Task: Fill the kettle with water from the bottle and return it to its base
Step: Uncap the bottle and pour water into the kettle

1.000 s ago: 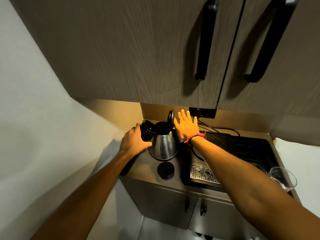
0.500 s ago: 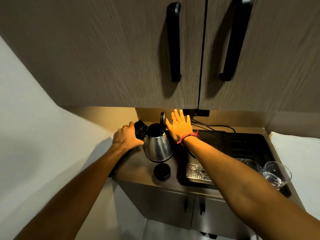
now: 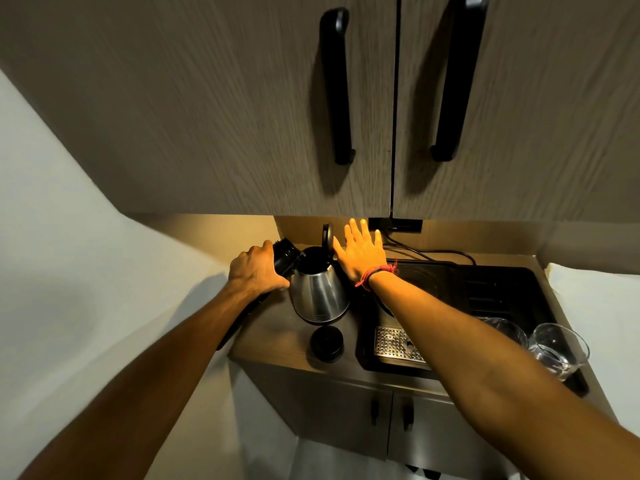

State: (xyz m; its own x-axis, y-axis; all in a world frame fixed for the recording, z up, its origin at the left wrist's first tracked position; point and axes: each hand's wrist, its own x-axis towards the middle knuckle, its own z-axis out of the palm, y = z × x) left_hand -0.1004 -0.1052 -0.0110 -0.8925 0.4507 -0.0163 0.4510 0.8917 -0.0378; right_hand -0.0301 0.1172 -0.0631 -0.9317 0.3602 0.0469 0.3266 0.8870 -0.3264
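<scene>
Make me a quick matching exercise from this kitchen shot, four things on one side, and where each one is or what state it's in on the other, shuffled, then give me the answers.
Things:
1. kettle lid
2. bottle
3. round black cap
4. drinking glass

Places or states:
A. lying on the counter in front of the kettle
B. standing at the far right by the black tray
C. flipped up, open
D. tipped toward the kettle's mouth, gripped by the left hand

Pairs: 1-C, 2-D, 3-A, 4-B
</scene>
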